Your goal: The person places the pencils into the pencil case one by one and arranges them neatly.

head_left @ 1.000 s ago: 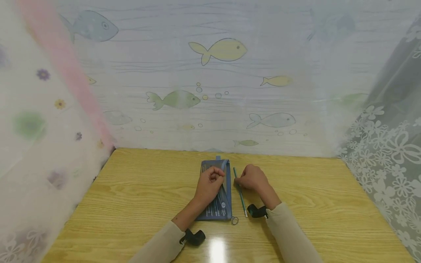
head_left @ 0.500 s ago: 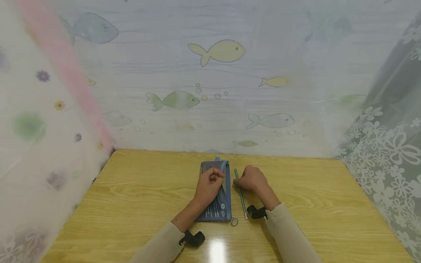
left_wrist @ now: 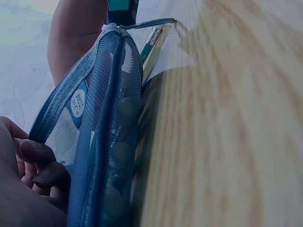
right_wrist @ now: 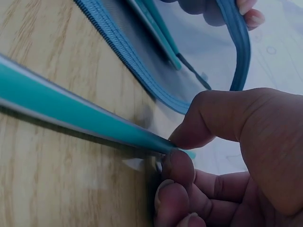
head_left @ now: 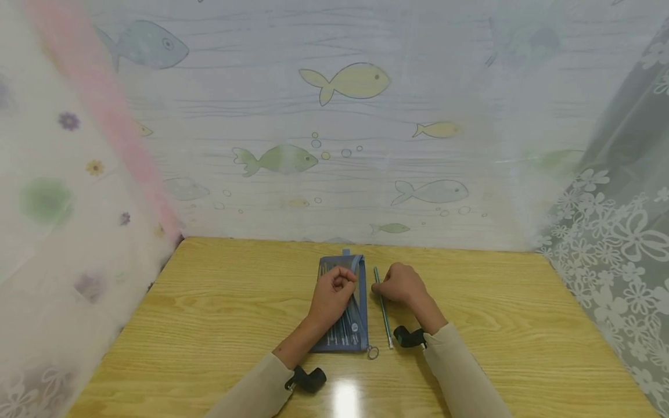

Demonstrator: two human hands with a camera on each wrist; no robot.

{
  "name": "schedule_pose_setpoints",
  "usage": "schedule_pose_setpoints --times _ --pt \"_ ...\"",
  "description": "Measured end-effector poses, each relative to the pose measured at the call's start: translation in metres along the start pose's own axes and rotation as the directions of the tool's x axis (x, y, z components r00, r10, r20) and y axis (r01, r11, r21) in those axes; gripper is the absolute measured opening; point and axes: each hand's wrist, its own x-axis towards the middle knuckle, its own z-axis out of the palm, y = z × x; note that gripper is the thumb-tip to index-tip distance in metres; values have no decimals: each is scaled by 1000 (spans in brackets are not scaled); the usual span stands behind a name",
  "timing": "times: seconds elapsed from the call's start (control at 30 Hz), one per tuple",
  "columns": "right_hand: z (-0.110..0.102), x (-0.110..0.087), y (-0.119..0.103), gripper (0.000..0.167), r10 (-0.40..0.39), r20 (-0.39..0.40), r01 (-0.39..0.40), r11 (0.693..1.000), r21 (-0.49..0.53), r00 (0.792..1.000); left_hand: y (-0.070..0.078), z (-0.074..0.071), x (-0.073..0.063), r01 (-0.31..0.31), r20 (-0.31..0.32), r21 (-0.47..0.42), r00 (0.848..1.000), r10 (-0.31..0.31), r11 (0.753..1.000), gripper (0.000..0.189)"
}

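A blue mesh zip pencil case (head_left: 364,319) lies lengthwise on the table with several pencils or pens inside. My left hand (head_left: 330,299) lies over it and pinches its open edge (right_wrist: 239,47), which stands lifted in the right wrist view. Just right of the case, my right hand (head_left: 403,283) pinches a green pencil (head_left: 385,320) between thumb and fingertips near its far end. The pencil (right_wrist: 85,111) is close over the wood, roughly parallel to the case. Its white eraser end (left_wrist: 153,34) points toward me. The zip's ring pull (head_left: 373,352) hangs off the near right corner.
A wood-grain table (head_left: 219,296) spreads around both hands. Behind it hangs a curtain printed with fish (head_left: 360,81), with a flowered sheet (head_left: 68,191) at the left and lace (head_left: 635,238) at the right. Black wrist cameras (head_left: 310,378) sit at both cuffs.
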Motion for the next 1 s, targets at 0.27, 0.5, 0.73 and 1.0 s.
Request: schedule_pose_setpoints --times 0.27,0.5,0.73,1.0 --pt "-5 -1 -1 53 -53 21 53 998 45 998 0 0 0 15 14 -12 1000 -15 1000 11" --pt "-10 -2 -4 53 -113 49 109 991 76 992 0 0 1 15 4 -14 1000 -15 1000 10" --pt "-11 -3 -7 52 -181 75 171 978 119 981 0 1 2 18 -2 -21 1000 -18 1000 11" --pt "-10 -3 -10 48 -204 98 185 967 178 974 0 2 1 21 -21 -32 1000 -22 999 12"
